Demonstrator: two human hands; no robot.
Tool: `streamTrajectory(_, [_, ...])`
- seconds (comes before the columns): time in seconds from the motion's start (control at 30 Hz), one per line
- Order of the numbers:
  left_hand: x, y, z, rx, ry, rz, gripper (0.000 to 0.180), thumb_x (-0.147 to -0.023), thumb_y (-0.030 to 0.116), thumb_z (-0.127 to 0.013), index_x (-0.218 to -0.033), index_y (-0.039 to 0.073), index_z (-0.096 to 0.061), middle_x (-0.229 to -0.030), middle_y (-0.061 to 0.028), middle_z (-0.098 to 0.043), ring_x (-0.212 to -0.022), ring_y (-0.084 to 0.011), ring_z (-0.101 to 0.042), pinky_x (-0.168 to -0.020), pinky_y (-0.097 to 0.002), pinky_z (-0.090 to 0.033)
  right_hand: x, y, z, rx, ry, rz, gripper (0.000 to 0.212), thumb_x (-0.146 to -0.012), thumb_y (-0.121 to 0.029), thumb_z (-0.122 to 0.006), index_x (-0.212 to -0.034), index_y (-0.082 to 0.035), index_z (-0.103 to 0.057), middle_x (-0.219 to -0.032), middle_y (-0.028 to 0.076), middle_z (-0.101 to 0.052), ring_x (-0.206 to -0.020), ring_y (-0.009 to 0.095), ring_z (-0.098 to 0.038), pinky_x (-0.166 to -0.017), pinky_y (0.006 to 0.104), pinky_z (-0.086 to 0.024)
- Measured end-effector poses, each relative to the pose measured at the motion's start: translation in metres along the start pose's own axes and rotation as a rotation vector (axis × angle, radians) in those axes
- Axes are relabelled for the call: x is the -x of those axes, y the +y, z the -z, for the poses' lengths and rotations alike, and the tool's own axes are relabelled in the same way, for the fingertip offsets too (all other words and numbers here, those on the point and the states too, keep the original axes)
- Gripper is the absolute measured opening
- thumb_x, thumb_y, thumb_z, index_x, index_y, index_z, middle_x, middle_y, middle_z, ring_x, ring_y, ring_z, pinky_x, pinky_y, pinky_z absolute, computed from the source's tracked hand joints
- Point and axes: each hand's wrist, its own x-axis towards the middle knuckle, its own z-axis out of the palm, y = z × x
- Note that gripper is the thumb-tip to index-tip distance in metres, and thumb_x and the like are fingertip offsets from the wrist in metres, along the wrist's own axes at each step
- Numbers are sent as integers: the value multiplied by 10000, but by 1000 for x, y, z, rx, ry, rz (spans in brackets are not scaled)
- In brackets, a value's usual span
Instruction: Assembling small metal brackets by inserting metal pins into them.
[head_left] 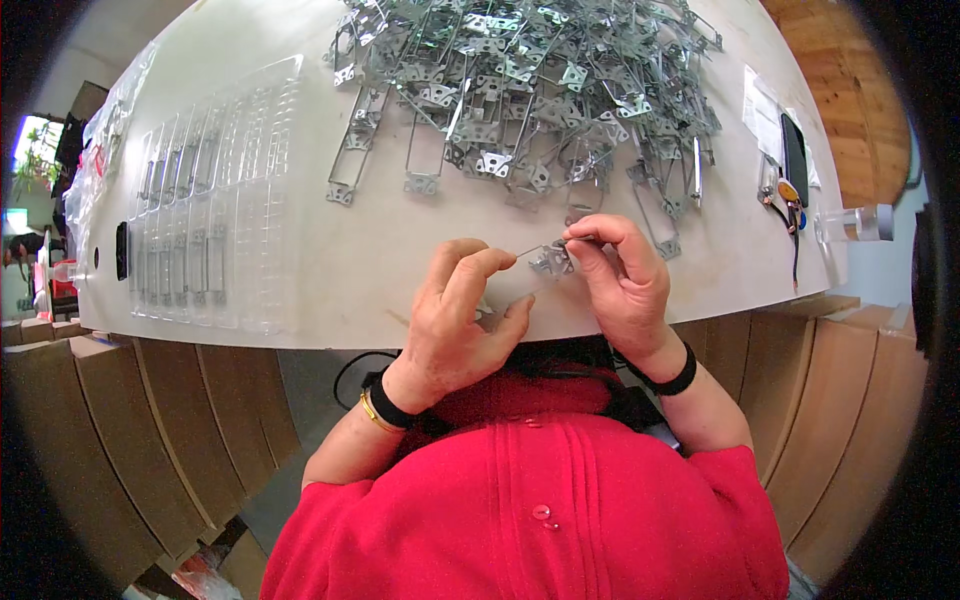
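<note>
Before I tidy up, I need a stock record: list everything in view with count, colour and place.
Metal wire-and-plate brackets: uncountable heap, silver, far table centre
Moulded plastic trays: count unclear, clear, table left
Slim metal frames: several, grey, in trays
Oblong object: one, black, left table edge
Paper: count unclear, white, table right
Flat rectangular device: one, black, beside paper
Capped plastic container: one, clear, right table edge
Broad table: one, white, centre
Cardboard boxes: several, brown, both sides below table
Small bracket with thin wire: one, silver, between hands
Shirt: one, red, lower centre
Wristbands: two, black, one per wrist
Bracelet: one, gold, left wrist
Left hand: one, bare, fingertip at wire's end
Right hand: one, bare, pinching small bracket
</note>
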Motion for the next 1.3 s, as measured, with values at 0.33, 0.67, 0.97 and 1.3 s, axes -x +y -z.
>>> streamTrajectory(0.33, [-2,-3,-1,31,29,-9,501,-712,-12,-874,-1176,34,-690,-1094,-137,-646,-826,-200,-602,-700,-315,-518,-2,-2,2,20,-34,-33,152,-989,-14,-740,-1129,-52,-694,-1040,97,-722,-895,198,-704,-782,310,-560])
streamTrajectory(0.67, [-4,-1,1,40,18,28,502,-711,-18,-871,-1177,41,-694,-1104,-120,-641,-809,-189,-589,-701,-309,-516,-4,-3,1,45,-29,-8,154,-984,-15,-743,-1125,-51,-696,-1037,101,-720,-902,205,-702,-795,315,-560])
streamTrajectory(0.97, [-4,-2,1,55,19,28,499,-712,-19,-868,-1177,39,-694,-1104,-120,-643,-818,-187,-594,-706,-309,-517,-4,-4,2,30,-49,-48,153,-990,-2,-730,-1132,-49,-695,-1036,94,-724,-913,190,-700,-800,297,-551])
streamTrajectory(1.3, [-3,-1,1,52,8,55,495,-719,-18,-866,-1179,36,-693,-1121,-119,-641,-827,-189,-596,-711,-310,-519,0,4,-1,-55,52,-39,115,-1013,-52,-734,-1120,-40,-695,-1047,71,-729,-904,159,-684,-804,287,-541])
